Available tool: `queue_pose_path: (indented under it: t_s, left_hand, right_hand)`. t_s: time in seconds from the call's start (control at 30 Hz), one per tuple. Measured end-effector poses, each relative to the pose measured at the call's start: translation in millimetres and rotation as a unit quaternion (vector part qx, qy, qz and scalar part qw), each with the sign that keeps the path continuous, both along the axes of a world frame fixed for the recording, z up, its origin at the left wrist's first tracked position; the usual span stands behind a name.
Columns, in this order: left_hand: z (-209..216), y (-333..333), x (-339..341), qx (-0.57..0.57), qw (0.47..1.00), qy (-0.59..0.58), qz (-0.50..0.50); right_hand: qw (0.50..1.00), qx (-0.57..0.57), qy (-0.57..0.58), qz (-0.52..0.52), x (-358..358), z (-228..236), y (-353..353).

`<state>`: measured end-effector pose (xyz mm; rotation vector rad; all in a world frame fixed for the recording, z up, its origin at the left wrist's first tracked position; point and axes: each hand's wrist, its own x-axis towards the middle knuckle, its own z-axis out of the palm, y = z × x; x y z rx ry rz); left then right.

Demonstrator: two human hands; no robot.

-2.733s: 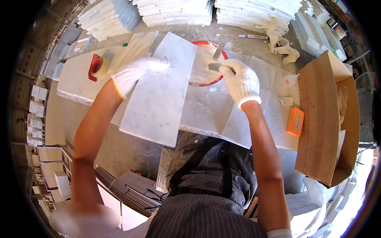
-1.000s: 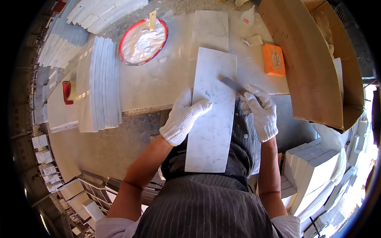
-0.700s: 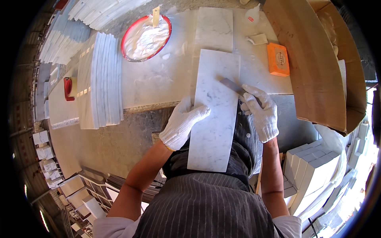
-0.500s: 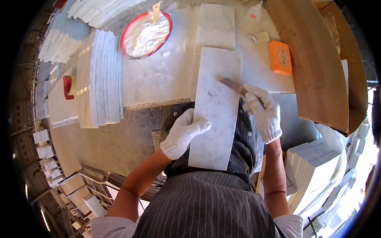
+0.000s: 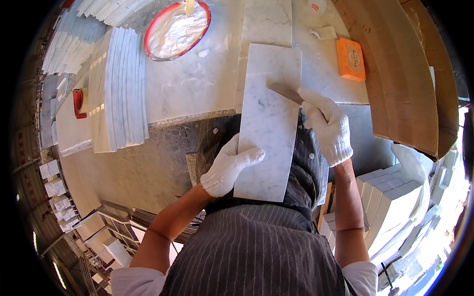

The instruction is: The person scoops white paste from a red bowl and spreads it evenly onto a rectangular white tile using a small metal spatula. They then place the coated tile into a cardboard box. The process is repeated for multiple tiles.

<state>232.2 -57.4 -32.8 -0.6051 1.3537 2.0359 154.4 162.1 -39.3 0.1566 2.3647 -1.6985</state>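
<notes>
A long white marble tile (image 5: pixel 269 123) with grey veins lies half on the stone table (image 5: pixel 197 89) and half against my apron. My left hand (image 5: pixel 229 165), in a white knit glove, grips the tile's left edge near its lower end. My right hand (image 5: pixel 326 126), also gloved, is closed on a flat brown-bladed scraper (image 5: pixel 285 92) whose tip rests on the tile's upper face.
A red-rimmed round basin (image 5: pixel 175 27) sits at the back. A stack of white tiles (image 5: pixel 121 89) stands on edge at the left. An orange block (image 5: pixel 350 59) lies beside a large cardboard box (image 5: pixel 400 74) on the right. More tile stacks (image 5: pixel 390 202) sit low right.
The tile was carried from over the table and laid lengthwise toward me. My left hand slid down its left edge; my right hand has kept the scraper on its upper part.
</notes>
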Motion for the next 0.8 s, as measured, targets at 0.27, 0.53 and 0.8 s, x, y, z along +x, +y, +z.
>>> queue_pose_path:
  t_s: [0.27,0.53,0.8]
  left_hand:
    - [-3.4,-0.3,1.9,0.006,1.000,-0.017,0.009]
    - [-2.4,0.3,1.1,0.011,1.000,-0.017,0.009]
    - [-3.2,0.3,1.5,0.029,0.999,-0.021,0.022]
  right_hand:
    - [0.997,0.031,0.068,0.019,2.4,-6.9,-1.3]
    - [0.995,0.058,0.078,0.015,6.2,-5.1,-5.1]
    - [0.987,0.083,0.097,0.101,39.3,-6.2,1.0]
